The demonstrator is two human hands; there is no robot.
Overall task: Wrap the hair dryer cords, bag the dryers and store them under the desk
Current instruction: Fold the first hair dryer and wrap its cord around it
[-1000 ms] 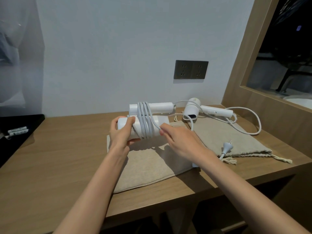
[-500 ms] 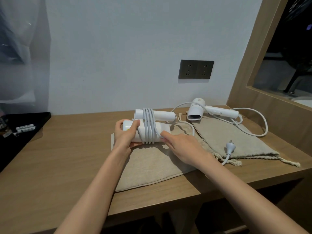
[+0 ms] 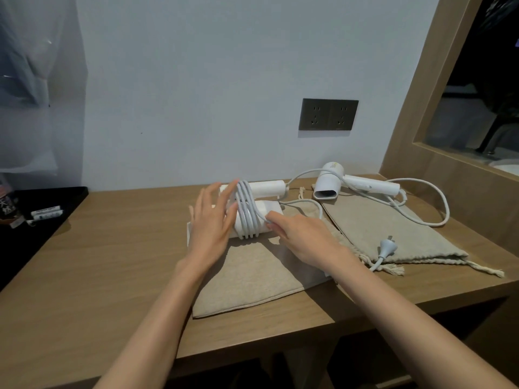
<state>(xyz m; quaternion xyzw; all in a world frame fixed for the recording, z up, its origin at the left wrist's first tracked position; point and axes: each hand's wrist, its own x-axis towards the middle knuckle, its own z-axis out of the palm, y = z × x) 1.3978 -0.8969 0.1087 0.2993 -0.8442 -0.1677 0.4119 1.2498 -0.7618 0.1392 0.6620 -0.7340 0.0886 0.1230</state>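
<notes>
I am watching the left grip (image 3: pixel 212 220) spreading its fingers straight over the left end of the white folded plastic hair dryer (image 3: pixel 271 213). It is holding nothing, and I am judging it is there to steady the body so the coils are not sliding off. The right grip (image 3: pixel 297 237) is pinching the white cord (image 3: pixel 247 211) just where it is leaving the coils, fingers curled round it, which is holding the wrap taut. The cord is running in several tight turns round barrel and folded handle together, and a loose length is trailing right and passing under that hand.

The dryer is lying on a flat beige cloth drawstring bag (image 3: pixel 247 276) near the middle of the pale wooden surface (image 3: pixel 112 262), probably so it can be slipped in once wrapped. A second white hair dryer (image 3: pixel 328 182) is lying unwrapped at the top of a second beige drawstring bag (image 3: pixel 379 228), its loose cable (image 3: pixel 438 203) looping wide and its white plug (image 3: pixel 387 247) resting on the cloth.

I am reading this as late in the first wrap, with both baggings and the storing under the desk not yet done.
</notes>
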